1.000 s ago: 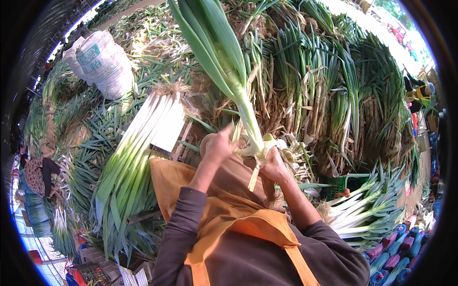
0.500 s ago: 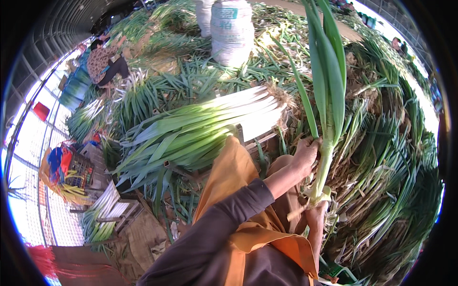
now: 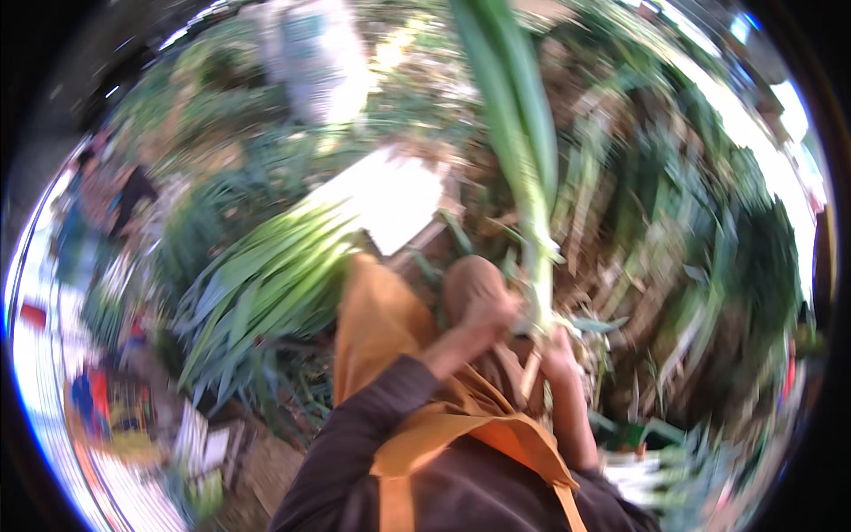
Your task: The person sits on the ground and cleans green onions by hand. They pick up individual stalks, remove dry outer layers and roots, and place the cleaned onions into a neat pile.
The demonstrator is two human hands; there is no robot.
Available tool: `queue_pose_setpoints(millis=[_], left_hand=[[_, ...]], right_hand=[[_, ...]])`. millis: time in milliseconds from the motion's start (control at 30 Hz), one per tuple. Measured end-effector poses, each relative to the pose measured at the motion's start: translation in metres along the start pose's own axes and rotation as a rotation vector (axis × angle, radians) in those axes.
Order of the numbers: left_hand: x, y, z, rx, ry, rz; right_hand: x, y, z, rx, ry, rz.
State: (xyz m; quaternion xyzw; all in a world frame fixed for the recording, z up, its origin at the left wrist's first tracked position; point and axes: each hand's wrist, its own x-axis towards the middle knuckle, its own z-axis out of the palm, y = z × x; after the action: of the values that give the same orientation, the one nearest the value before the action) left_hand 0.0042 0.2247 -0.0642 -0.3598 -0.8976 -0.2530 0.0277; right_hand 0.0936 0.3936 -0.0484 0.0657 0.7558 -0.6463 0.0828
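Observation:
A tall leek (image 3: pixel 523 160) with long green leaves and a pale stalk stands upright in front of me. My left hand (image 3: pixel 487 306) is closed around its white lower stalk. My right hand (image 3: pixel 557 353) grips the stalk just below, at the root end. An orange apron (image 3: pixel 399 355) covers my lap under both hands. The picture is blurred by motion, so the fingers show only roughly.
A stack of trimmed leeks (image 3: pixel 310 257) lies to my left, white ends toward the middle. Heaps of leek leaves (image 3: pixel 691 266) fill the right side. A white sack (image 3: pixel 315 62) stands at the back. Crates and a person (image 3: pixel 133 191) are far left.
The view has swung back to the right and blurred. The leek stays upright in both hands, now nearer the middle of the picture.

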Motion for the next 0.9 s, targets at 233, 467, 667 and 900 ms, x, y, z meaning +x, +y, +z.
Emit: queue_pose_setpoints(millis=[233, 467, 667, 900], left_hand=[[0.034, 0.007, -0.087, -0.844, 0.608, -0.191], [0.016, 0.066, -0.114, -0.886, 0.21, -0.032], [-0.025, 0.056, -0.134, -1.653, -0.331, -0.041], [0.021, -0.041, -0.136, -1.878, 0.071, -0.021]], right_hand=[[0.011, -0.022, 0.03, -0.146, 0.087, -0.034], [0.025, 0.021, 0.021, -0.22, 0.074, -0.42], [0.017, 0.011, -0.012, 0.92, -0.292, 0.199], [0.036, -0.027, -0.008, 0.954, -0.343, 0.227]])
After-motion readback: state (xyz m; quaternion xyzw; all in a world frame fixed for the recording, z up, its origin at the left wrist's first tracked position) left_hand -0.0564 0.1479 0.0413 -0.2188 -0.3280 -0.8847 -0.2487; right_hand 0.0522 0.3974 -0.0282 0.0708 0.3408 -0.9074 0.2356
